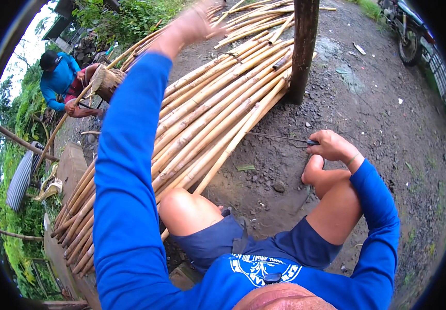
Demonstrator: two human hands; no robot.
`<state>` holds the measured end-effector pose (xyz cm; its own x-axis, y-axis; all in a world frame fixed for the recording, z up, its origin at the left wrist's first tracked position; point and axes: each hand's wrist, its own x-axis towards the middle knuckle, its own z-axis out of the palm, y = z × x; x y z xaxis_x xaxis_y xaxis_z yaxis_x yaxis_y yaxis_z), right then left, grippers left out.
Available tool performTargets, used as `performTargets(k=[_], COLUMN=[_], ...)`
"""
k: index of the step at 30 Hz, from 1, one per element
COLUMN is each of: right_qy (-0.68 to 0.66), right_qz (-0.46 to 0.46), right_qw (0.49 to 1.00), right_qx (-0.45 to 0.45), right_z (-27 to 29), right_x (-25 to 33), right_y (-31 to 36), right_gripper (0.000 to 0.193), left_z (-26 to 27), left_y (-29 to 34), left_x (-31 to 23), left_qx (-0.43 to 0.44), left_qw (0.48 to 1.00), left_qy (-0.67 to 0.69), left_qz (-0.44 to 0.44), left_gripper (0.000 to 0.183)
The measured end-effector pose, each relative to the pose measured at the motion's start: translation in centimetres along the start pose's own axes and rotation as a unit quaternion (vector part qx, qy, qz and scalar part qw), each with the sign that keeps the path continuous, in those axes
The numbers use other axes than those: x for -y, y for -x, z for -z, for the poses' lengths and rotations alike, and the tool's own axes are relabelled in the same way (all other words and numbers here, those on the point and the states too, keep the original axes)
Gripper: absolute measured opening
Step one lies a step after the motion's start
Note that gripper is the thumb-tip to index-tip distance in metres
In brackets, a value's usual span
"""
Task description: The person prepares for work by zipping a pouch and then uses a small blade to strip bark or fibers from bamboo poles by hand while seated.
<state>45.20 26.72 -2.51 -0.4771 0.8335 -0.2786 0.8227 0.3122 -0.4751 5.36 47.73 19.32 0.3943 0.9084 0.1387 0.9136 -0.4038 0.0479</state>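
My left hand is stretched far out at the top of the view, above the far part of a pile of bamboo poles. It is smeared by motion, so its fingers and anything in them do not show clearly. By my right knee, my right hand is closed round the dark handle of a thin, long-bladed tool. The blade points left, its tip near the edge of the pile; seen edge-on, its exact kind is unclear. One pale bamboo pole lies along the pile's right side, close to the tip.
A thick wooden post stands at the pile's right edge. More bamboo poles lie beyond. At the left, another person in a blue top handles a pole beside a cut log. A motorcycle is parked at far right on gravelly ground.
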Motion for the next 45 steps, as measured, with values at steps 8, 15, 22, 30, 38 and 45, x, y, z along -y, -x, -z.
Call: performTargets(k=[8,15,22,30,38,45], right_qy=[0.001,-0.038,-0.018,-0.007,0.012,0.041], right_qz=[0.025,-0.063,0.024,-0.044,-0.029,-0.069], right_qw=[1.0,0.995,0.999,0.999,0.999,0.996], right_qx=[-0.008,0.07,0.038,0.029,0.031,0.029], right_z=[0.3,1.2,-0.6,-0.5,-0.9,-0.6], right_x=[0.1,1.9,1.5,1.0,4.5,4.6], right_y=[-0.2,-1.1,-2.0,-1.9,-2.1,-1.8], right_gripper=[0.029,0.032,0.031,0.027,0.028,0.027], left_z=[-28.9,-33.2,-33.0,-18.6,-16.6,-24.8], left_y=[42.3,65.9,67.4,56.7,40.9,37.6], left_x=[10.2,0.1,2.5,13.8,18.7,23.6], left_qx=[0.334,0.075,0.068,-0.048,-0.058,-0.007], left_qw=[0.895,0.916,0.904,0.948,0.969,0.97], left_qy=[0.252,0.091,0.089,-0.035,-0.09,-0.076], left_qz=[0.152,0.384,0.413,0.314,0.223,0.231], left_gripper=[0.04,0.048,0.027,0.046,0.034,0.045])
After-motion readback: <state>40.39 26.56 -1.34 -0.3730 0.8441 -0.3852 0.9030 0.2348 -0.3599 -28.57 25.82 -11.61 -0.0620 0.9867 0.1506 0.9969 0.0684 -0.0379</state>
